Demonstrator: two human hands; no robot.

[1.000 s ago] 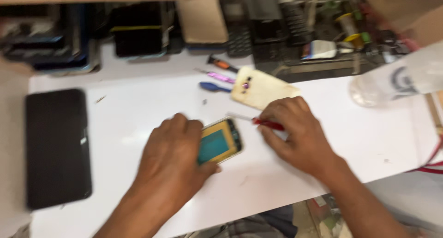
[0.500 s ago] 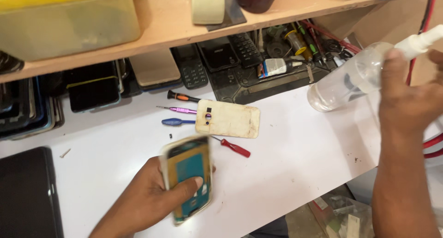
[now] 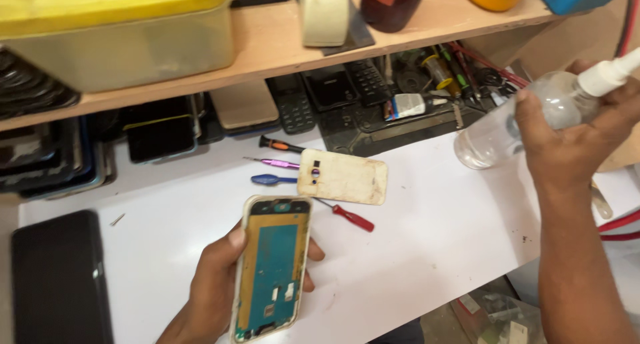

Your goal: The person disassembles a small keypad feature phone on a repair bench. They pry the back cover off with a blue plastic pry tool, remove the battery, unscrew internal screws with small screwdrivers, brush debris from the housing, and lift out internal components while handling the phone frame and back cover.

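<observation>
white worktop filled the lower part of the view, with a wooden shelf running above it and a row of old phones and parts stacked in the shadow beneath that shelf. your left hand was closed around an opened phone frame, fingers wrapped behind it and the thumb on its right edge; the frame stood tilted, inner face toward you, showing a blue-green board inside a pale gold rim. your right hand was raised at the right edge of the view, clamped around a clear plastic spray bottle with a white nozzle at its top; the bottle was held off the worktop, well apart from the phone frame. on the worktop between your hands lay a cream back cover, flat and stained. a red-handled screwdriver lay just beside the cover's lower edge, near the top of the frame. to the left of the cover you had a purple-handled screwdriver, a blue-handled tool and a black and orange screwdriver, close together. a dark tablet lay flat at the far left of the worktop. on the shelf stood a translucent tub with a yellow lid and a roll of tape
</observation>
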